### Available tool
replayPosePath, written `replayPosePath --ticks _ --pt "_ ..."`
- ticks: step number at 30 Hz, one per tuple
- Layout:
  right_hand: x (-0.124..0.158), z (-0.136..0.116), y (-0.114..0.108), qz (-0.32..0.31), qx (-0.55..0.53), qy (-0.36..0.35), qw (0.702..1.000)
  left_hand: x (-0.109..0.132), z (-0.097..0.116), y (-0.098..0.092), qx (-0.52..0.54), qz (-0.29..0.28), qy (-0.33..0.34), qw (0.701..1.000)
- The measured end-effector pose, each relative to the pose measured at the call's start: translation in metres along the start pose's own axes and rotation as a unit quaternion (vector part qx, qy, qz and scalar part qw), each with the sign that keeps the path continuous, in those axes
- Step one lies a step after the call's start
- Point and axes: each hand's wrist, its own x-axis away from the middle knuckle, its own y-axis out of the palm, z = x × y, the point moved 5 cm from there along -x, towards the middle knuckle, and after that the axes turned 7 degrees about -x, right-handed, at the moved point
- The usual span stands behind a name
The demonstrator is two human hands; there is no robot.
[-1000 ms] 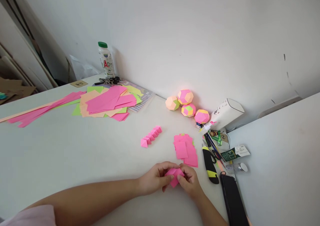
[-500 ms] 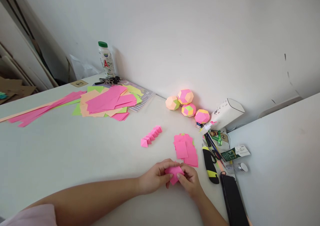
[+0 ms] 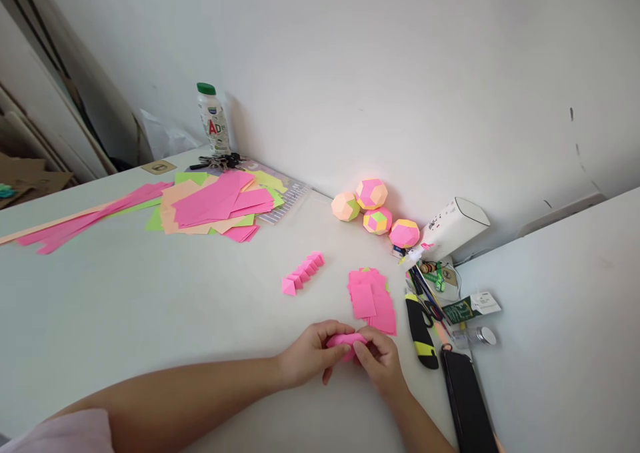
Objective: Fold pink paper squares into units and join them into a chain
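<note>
Both hands meet low on the white table (image 3: 150, 306), pinching one small pink paper piece (image 3: 344, 339) between them. My left hand (image 3: 310, 354) grips its left end and my right hand (image 3: 381, 361) grips its right end, fingers curled. Just beyond the hands lies a small stack of pink paper squares (image 3: 373, 299). A row of folded pink units (image 3: 303, 273) lies to the left of that stack.
Several paper polyhedron balls (image 3: 373, 213) sit by the wall. Loose pink, green and peach sheets (image 3: 215, 206) spread at the back left, with keys (image 3: 220, 163) and a bottle (image 3: 213, 119). A utility knife (image 3: 420, 333), pens, scissors, a white box (image 3: 450, 229) and a black phone (image 3: 467, 406) crowd the right.
The pink piece has been pressed flatter and narrower between my fingers; earlier it showed a wider folded face. Both hands stayed in the same spot.
</note>
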Motion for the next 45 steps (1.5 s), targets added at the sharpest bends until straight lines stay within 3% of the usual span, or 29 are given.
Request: replayPosePath --ticks 7,35,45 --pt "0.002 0.014 -0.003 0.039 -0.063 0.050 0.996 0.000 0.000 0.001 -0.018 -0.007 0.011 1.000" --pt "-0.004 0.003 -0.007 0.021 -0.035 -0.040 0.998 0.007 0.009 0.004 -0.077 -0.019 0.002 0.997" --pt "-0.004 0.003 -0.007 0.026 -0.037 -0.029 0.999 0.008 0.010 0.004 -0.077 -0.007 0.005 0.997"
